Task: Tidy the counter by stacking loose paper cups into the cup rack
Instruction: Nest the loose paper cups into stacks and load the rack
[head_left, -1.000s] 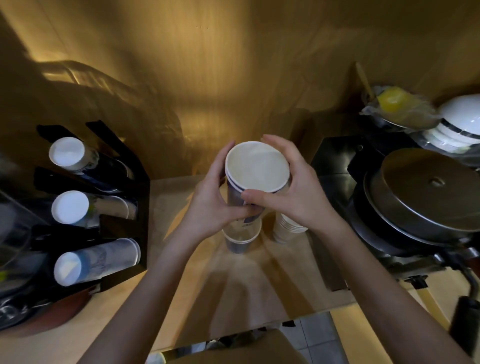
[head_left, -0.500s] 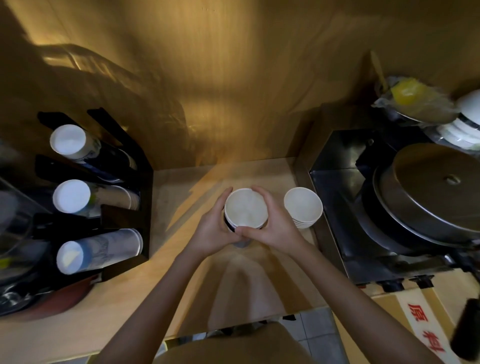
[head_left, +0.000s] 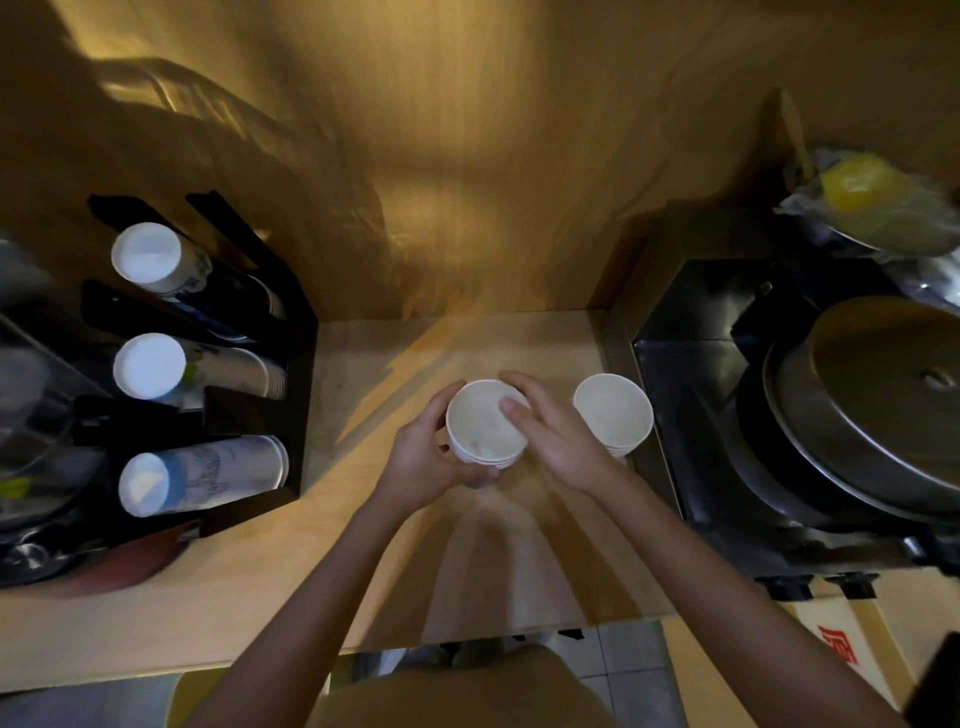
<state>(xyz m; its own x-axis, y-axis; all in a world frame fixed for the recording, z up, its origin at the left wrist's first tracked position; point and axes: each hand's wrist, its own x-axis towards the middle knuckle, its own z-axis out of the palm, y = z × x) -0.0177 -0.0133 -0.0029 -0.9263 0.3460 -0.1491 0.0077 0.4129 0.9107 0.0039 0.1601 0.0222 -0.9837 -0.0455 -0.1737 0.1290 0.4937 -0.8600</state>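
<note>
A stack of white paper cups (head_left: 483, 423) stands mouth-up on the wooden counter (head_left: 363, 519) at its middle. My left hand (head_left: 428, 457) wraps its left and near side. My right hand (head_left: 550, 436) holds its right rim, with the thumb lying over the mouth. A second, shorter stack of white cups (head_left: 613, 413) stands just to the right, apart from my hands. The black cup rack (head_left: 249, 374) at the left holds three rows of cups lying sideways, bottoms towards me.
A black metal appliance with a round steel lid (head_left: 883, 410) fills the right side, close to the second stack. A bagged yellow item (head_left: 857, 192) sits behind it. A wooden wall (head_left: 467, 156) backs the counter. The counter's front edge is near my body.
The cups I held raised in both hands have come down onto the stack on the counter, and my hands now sit lower around it. The camera tilted down.
</note>
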